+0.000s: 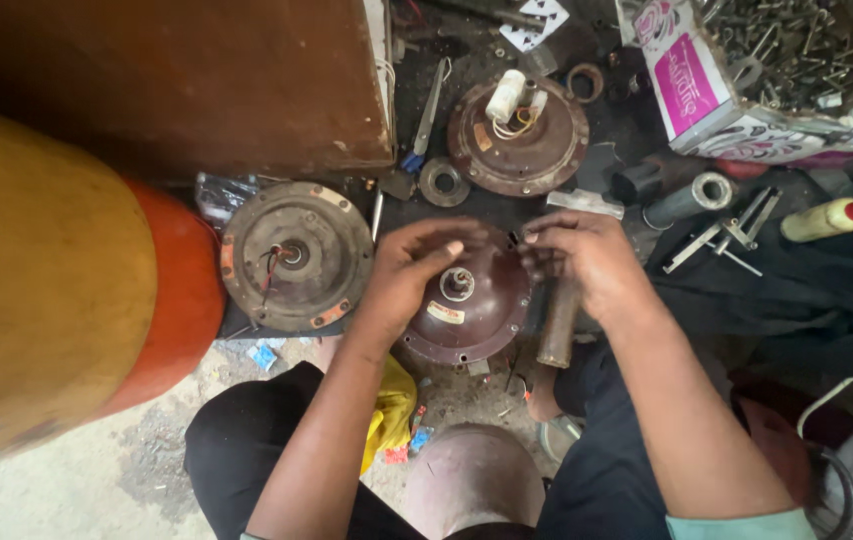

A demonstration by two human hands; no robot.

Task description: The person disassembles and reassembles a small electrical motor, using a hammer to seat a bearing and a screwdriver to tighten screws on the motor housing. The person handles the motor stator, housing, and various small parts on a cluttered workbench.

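We steady the round, dark brown metal motor housing on the floor between our knees: the left hand lies spread over its left rim, bracing it, while the right hand pinches its far right edge. A grey disc-shaped cover lies just left.

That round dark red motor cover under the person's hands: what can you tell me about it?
The dark red motor cover is a domed metal disc, worn and dusty, lying flat between the person's knees. A pale hub with a hole sits at its centre, a small light label just below it, and screw holes dot its rim. The left hand rests on its upper left edge; the right hand pinches at its upper right rim. A rusty tube lies beside it.
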